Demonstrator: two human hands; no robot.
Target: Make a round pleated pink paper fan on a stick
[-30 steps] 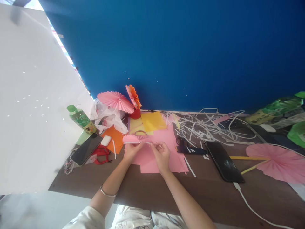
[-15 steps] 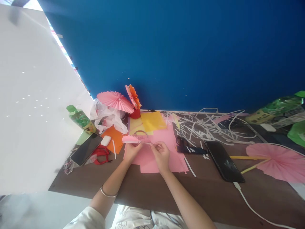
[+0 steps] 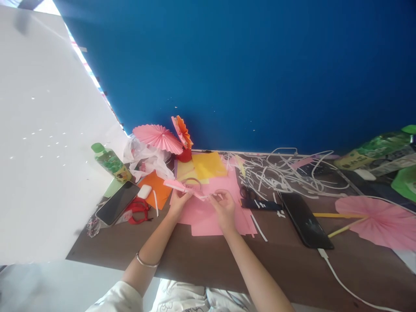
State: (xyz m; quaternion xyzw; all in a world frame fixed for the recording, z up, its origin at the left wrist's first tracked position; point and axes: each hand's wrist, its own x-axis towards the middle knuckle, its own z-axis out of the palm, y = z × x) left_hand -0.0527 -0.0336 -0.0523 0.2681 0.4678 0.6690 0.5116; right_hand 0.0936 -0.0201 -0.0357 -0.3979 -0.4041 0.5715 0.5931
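Observation:
My left hand (image 3: 180, 203) is closed on a narrow piece of folded pink paper (image 3: 175, 185) with a white strip along its edge. The paper slants down to the right. Close to its lower right end, the thumb and fingers of my right hand (image 3: 225, 209) pinch a small white strip (image 3: 204, 196); whether the strip is still joined to the paper I cannot tell. Beneath both hands lie pink paper sheets (image 3: 208, 225). A round ring-like object (image 3: 191, 179) sits just behind the folded paper, partly hidden by it.
Yellow sheets (image 3: 209, 164) and orange paper (image 3: 152, 184) lie around the pink sheets. Scissors (image 3: 248, 193), a dark case (image 3: 261, 204) and a phone (image 3: 307, 221) are to the right. Tangled white strips (image 3: 276, 173) lie behind. At left are a bottle (image 3: 112, 164) and another phone (image 3: 118, 203).
The folded pink paper has tilted, its right end now lower. My right hand has shifted slightly right, and a white strip now shows at its fingertips.

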